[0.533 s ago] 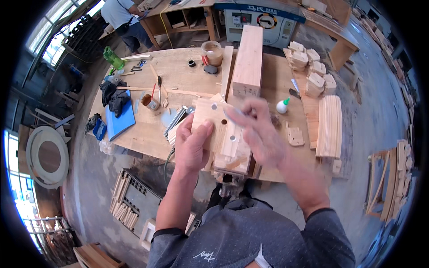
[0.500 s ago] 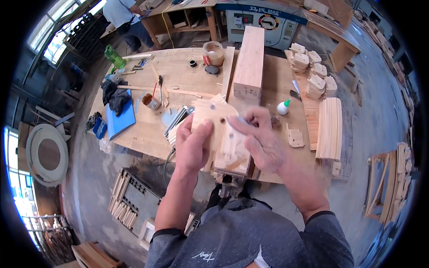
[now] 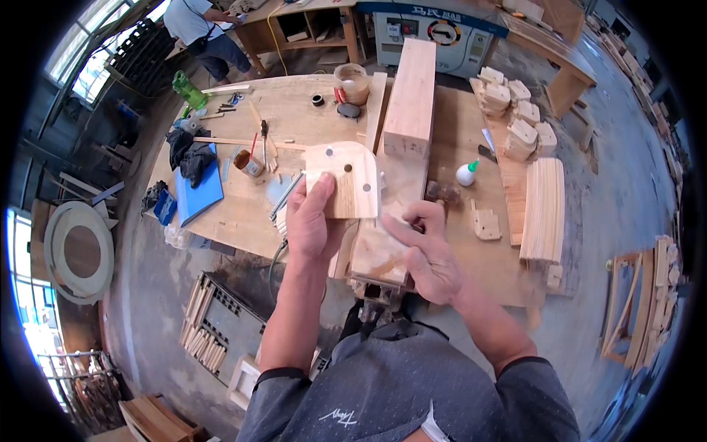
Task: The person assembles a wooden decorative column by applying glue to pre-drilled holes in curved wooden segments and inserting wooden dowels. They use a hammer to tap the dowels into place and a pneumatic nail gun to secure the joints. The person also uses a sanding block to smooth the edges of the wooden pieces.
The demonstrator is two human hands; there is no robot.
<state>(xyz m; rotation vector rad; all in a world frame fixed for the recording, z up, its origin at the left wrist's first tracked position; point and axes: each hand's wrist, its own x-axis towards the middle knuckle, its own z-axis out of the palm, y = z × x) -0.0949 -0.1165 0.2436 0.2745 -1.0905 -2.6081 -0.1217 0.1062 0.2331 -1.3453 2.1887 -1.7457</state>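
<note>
My left hand grips a flat, pale wooden panel by its lower left, thumb on the face. The panel has one rounded corner at upper right and three round holes, one darker than the others. Just below its right edge is my right hand, its fingers curled in a pinch. A small greyish piece, which looks like sandpaper, shows at those fingers; most of it is hidden. Under both hands lies a dusty wooden block at the bench's near edge.
A thick squared timber rests on the workbench. To its right are a white glue bottle, a notched wood piece, stacked curved strips and rounded blocks. A blue folder lies left. A person stands far left.
The panel has moved left and up, turning so its face shows more fully. My right hand has come off its face, down to below its right edge.
</note>
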